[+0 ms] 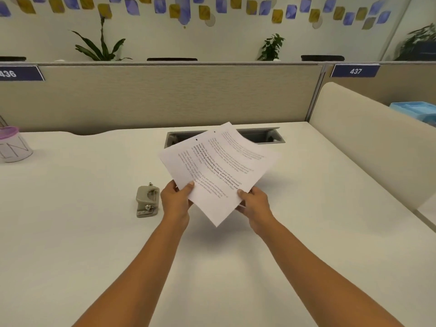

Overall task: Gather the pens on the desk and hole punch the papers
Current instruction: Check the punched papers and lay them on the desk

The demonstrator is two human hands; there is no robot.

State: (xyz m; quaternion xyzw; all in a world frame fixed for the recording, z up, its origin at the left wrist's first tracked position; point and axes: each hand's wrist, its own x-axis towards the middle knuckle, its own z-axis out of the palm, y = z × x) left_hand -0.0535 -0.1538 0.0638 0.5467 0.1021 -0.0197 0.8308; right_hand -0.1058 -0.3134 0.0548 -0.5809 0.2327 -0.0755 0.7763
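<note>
Papers (219, 171), already showing holes, are pinched in your left hand (177, 199) and right hand (253, 201); the punch (147, 201) sits just left. Next, square and set them down.

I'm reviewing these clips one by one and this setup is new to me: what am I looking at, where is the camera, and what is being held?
There is no machine here. A camera worn on a person's head looks down at their bare arms over a white desk. The left hand and right hand together hold printed papers above the desk; small dark holes show near their far edge. A grey hole punch lies beside the left hand, untouched. A pink-lidded container stands at far left.
</note>
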